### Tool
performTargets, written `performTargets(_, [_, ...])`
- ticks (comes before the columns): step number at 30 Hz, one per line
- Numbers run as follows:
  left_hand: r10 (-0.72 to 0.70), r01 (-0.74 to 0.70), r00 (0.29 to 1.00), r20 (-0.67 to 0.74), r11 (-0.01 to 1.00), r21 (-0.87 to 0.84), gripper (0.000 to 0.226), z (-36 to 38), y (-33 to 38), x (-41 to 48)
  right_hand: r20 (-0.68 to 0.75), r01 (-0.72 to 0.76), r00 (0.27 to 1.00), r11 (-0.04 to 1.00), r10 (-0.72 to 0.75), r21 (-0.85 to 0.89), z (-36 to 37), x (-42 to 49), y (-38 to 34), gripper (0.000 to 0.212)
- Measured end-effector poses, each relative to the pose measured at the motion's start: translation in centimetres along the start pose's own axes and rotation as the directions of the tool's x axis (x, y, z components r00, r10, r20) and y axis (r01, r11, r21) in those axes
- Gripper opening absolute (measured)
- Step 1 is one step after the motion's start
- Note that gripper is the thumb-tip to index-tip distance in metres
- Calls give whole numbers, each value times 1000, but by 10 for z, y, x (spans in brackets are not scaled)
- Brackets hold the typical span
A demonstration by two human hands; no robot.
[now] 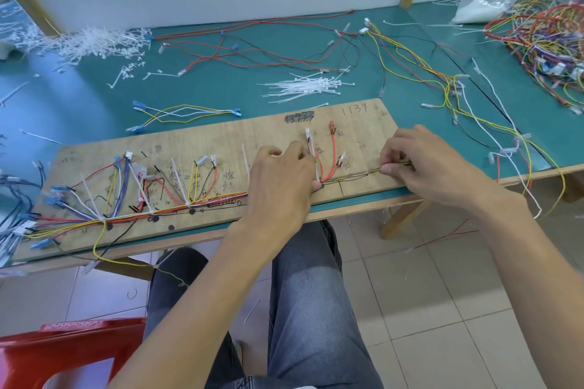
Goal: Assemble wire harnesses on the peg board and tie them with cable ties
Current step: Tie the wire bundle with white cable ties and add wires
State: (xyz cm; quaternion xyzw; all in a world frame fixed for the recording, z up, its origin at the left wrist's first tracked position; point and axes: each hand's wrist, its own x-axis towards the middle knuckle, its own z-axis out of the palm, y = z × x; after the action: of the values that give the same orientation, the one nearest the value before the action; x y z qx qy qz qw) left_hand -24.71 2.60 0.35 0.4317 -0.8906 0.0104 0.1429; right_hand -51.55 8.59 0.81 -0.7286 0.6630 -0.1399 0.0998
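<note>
Two grip points on the peg board (pixel 221 142): left hand (pixel 284 177) clamps the harness junction (pixel 325 181) with curled fingers, right hand (pixel 426 164) pinches the yellow-black wires (pixel 357 175) — likely light, limp, kink-prone; hold close to the junction.

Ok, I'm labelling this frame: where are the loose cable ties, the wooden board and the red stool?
cable ties (pixel 306 88), head view, middle of the loose white bundle.
wooden board (pixel 221 142), head view, bare wood near its far edge.
red stool (pixel 57 354), head view, its red top, lower left.
</note>
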Motion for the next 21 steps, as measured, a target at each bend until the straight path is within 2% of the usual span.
performTargets(3, [25,-24,1000,-7,998,60,18,1,3,0,-27,29,999,999,-29,25,2,-1,1,20])
performTargets(6, [12,-13,1000,13,994,110,14,1,7,-1,-48,56,997,996,-53,64,5,-3,1,15])
performTargets(8, [-2,-2,1000,26,992,123,13,1,8,-2,-9,60,998,995,-59,83,3,-5,2,9])
performTargets(15, [-12,8,999,34,992,125,13,5,7,-1,107,37,993,999,-40,32,-1,7,3,9])
performTargets(21, [17,-15,1000,-15,996,91,10,6,4,-4,-8,63,998,997,-63,-39,3,-5,0,19])
